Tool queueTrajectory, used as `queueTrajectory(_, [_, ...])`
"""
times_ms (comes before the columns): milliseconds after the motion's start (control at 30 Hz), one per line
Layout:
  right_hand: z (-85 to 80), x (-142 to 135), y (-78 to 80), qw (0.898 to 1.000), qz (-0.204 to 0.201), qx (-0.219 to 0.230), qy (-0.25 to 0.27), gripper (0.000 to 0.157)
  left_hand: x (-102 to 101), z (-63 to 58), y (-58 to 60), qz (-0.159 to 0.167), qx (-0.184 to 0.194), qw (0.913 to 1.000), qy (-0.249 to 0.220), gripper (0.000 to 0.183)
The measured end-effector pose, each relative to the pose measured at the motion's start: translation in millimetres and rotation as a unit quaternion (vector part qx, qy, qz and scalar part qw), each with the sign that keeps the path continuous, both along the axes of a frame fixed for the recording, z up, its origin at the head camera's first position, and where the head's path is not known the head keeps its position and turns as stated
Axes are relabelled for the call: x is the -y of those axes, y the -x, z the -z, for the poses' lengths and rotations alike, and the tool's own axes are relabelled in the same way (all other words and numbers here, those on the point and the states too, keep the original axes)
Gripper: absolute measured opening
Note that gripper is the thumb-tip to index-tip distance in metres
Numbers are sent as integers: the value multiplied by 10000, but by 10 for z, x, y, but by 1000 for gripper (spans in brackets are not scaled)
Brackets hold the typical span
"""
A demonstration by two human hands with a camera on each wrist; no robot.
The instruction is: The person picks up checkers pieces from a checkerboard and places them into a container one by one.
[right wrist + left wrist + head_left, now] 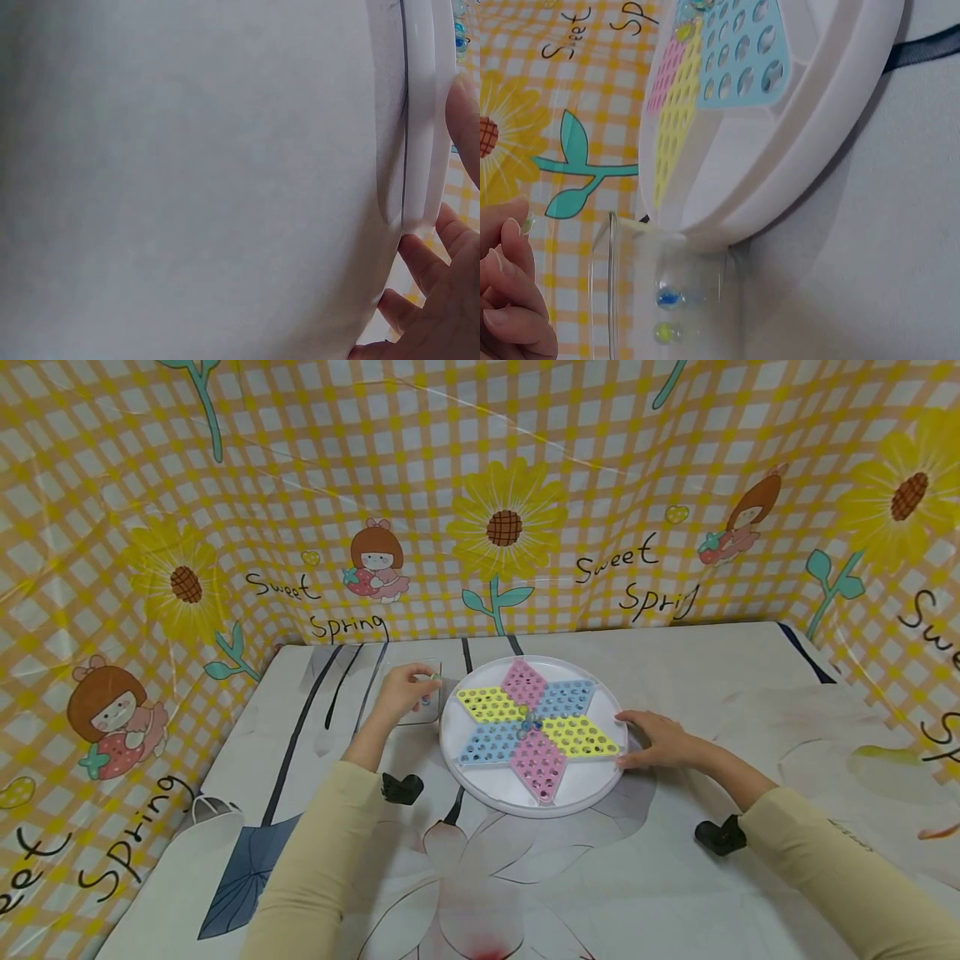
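My left hand (401,689) is above a clear box (611,285) and pinches a small greenish glass marble (528,223) between thumb and fingertip. Inside that box lie a blue marble (669,298) and a yellow-green marble (666,332). Right of the box is a round white Chinese checkers board (592,783) with a pink, blue and yellow star full of holes. Several glass marbles (529,724) sit at the star's middle. At the board's right edge, my right hand (660,739) touches the rim with its thumb (465,112) and fingers spread.
The table (600,893) wears a pale printed cover with dark lines and a flower. A yellow checked cloth (435,435) with sunflowers hangs behind and at both sides. Black straps (403,788) show at each wrist.
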State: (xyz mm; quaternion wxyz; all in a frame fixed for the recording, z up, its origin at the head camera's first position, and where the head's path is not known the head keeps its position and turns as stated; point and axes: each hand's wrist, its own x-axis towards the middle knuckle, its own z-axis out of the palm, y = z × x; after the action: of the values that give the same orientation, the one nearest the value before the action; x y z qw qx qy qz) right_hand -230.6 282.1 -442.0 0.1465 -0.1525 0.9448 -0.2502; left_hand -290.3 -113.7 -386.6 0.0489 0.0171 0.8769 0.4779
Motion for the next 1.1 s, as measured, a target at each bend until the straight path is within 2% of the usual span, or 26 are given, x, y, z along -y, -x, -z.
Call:
queueTrajectory(333, [-5, 1, -4, 10000, 9, 4, -15, 88, 160, -20, -34, -148, 172, 9997, -86, 36])
queueTrajectory(633, [6, -10, -2, 10000, -18, -38, 13, 88, 317, 43, -6, -377, 371, 9985, 126, 37])
queueTrajectory(1100, [5, -10, -7, 10000, -37, -82, 5, 88, 423, 37, -33, -449, 381, 9983, -42, 35])
